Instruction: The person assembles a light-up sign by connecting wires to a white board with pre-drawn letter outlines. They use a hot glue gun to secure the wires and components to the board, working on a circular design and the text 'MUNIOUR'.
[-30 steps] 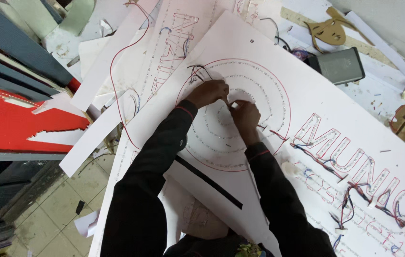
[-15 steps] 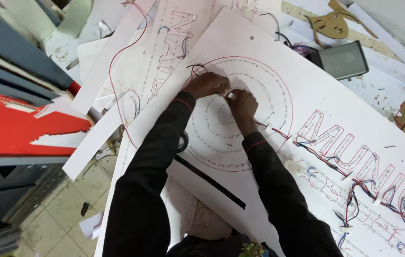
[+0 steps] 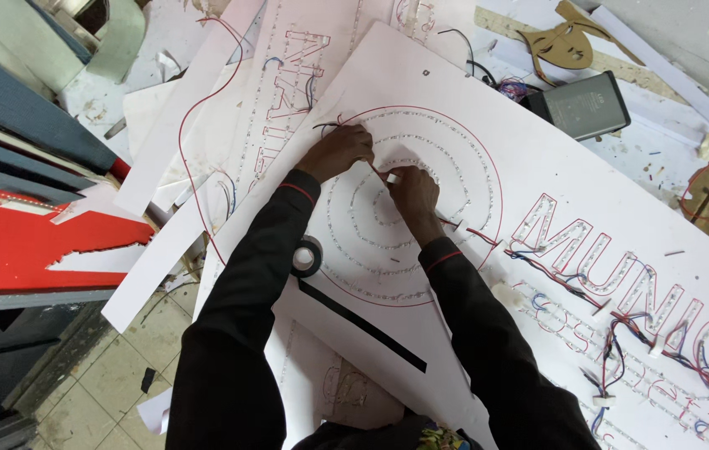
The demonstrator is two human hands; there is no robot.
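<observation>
both hands work on a big white sign panel that lies on the cluttered worktop, inside the rings of small lights bounded by a thin red circle. the left hand has its grip closed, pinching a thin red wire near the top of the rings, and the right hand just beside it has fingers closed on a small white piece at the same wire. a roll of black tape lies by the left sleeve, a black strip lies below it, and a grey box sits well apart at the top right.
</observation>
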